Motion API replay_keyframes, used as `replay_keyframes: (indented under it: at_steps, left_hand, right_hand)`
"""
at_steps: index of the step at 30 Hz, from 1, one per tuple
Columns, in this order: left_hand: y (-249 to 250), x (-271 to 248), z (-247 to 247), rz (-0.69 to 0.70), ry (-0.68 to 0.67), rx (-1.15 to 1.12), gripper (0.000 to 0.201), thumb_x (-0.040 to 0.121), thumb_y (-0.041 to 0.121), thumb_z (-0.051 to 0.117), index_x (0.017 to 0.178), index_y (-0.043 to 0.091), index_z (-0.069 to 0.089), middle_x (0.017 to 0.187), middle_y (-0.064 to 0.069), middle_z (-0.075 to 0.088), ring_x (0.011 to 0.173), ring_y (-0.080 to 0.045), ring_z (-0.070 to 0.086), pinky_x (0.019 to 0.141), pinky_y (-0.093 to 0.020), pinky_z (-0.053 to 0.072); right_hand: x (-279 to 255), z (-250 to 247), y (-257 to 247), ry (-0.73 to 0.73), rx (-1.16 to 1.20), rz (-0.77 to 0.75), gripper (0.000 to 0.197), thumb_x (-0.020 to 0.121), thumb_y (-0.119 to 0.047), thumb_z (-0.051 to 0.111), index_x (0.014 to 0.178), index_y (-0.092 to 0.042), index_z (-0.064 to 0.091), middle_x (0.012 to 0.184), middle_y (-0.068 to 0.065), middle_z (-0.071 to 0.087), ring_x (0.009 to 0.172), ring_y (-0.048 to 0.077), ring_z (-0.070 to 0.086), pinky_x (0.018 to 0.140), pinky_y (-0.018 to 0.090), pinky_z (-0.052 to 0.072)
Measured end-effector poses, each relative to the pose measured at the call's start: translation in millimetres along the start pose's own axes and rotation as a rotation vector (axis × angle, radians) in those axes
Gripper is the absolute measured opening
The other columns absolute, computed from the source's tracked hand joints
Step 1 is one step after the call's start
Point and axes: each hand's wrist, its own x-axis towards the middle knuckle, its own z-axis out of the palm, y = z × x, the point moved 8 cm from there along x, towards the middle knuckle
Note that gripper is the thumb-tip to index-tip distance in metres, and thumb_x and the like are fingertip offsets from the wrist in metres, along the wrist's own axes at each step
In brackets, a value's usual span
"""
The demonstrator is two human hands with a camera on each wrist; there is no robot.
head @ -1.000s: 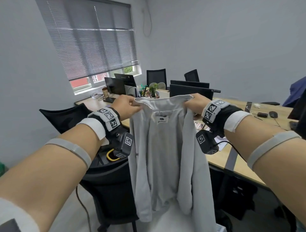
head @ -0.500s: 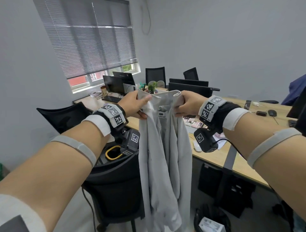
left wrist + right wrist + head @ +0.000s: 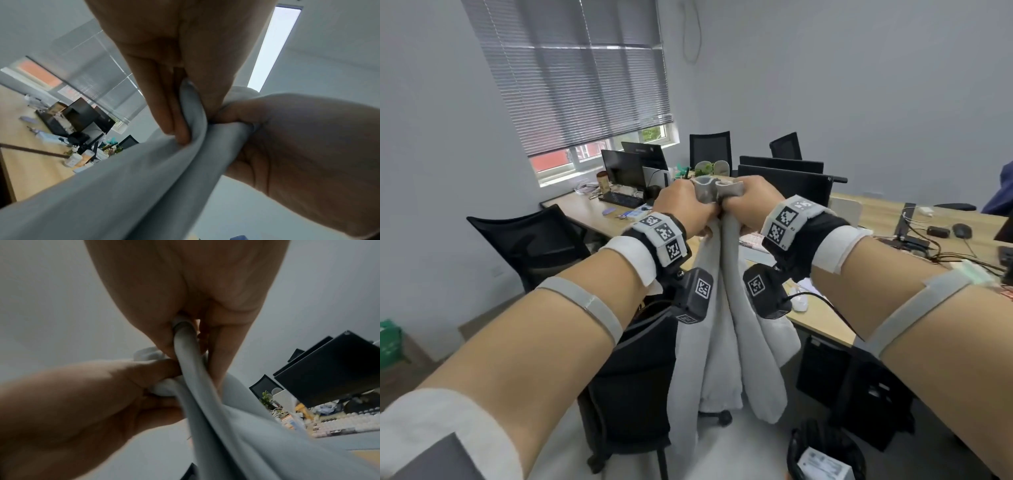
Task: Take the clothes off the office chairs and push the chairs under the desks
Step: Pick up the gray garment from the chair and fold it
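Grey walls (image 3: 859, 85). Window (image 3: 599, 150) behind lowered slatted blinds (image 3: 582, 78) at far left. Long wooden desk (image 3: 822, 325) bearing dark monitors (image 3: 784, 183). Ceiling strip light (image 3: 273, 47) lit overhead.

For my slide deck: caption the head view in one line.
Both hands, left hand and right hand, grip the folded grey jacket above a black office chair.

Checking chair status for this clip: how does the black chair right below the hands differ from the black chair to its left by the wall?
The near chair stands behind the hanging grey jacket, which covers part of it; the left chair is in full view. The near chair shows its wheeled base; the left chair shows only its backrest. Both are black, bare of clothes and not yet under the desk.
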Motion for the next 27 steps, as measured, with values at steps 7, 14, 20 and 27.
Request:
replay_keyframes:
  at_steps: [7, 14, 20, 27]
  left_hand:
    - [10.4, 3.4, 19.4, 0.091, -0.278, -0.274, 0.044, 0.085, -0.019, 0.043, 0.115, 0.001, 0.068, 0.086, 0.001, 0.067, 0.083, -0.012, 0.063, 0.066, -0.009, 0.049]
    - [-16.2, 31.3, 30.0, 0.245, -0.279, -0.529, 0.042, 0.084, -0.006, 0.068, 0.121, 0.013, 0.065, 0.114, -0.003, 0.068, 0.110, -0.016, 0.065, 0.098, -0.032, 0.052]
    - [-67.3, 60.6, 82.5, 0.056, -0.467, -0.524, 0.135, 0.036, 0.057, 0.096, 0.151, 0.016, 0.038, 0.145, -0.002, 0.056, 0.135, -0.019, 0.053, 0.114, -0.042, 0.045]
    - [-55.4, 133.7, 96.8, -0.016, -0.331, -0.728, 0.051, 0.068, 0.038, 0.090, 0.112, 0.019, 0.071, 0.111, -0.007, 0.077, 0.104, -0.027, 0.074, 0.094, -0.048, 0.060]
  right_hand:
    - [23.5, 4.6, 13.2, -0.094, 0.193, -0.065, 0.067, 0.060, -0.053, 0.086, 0.114, -0.016, 0.067, 0.104, 0.013, 0.073, 0.101, 0.028, 0.072, 0.088, 0.047, 0.059]
    - [39.4, -32.3, 24.8, 0.071, 0.365, -0.156, 0.035, 0.064, -0.004, 0.071, 0.091, -0.026, 0.068, 0.098, 0.009, 0.073, 0.100, 0.028, 0.071, 0.095, 0.054, 0.055]
    - [78.8, -37.9, -6.9, -0.033, 0.721, -0.280, 0.031, 0.077, 0.013, 0.064, 0.093, -0.014, 0.062, 0.082, 0.001, 0.071, 0.078, 0.016, 0.069, 0.071, 0.031, 0.058]
    - [133.7, -40.9, 42.0, 0.029, 0.561, -0.004, 0.098, 0.065, -0.038, 0.090, 0.143, -0.012, 0.037, 0.131, 0.009, 0.061, 0.117, 0.027, 0.063, 0.105, 0.061, 0.043]
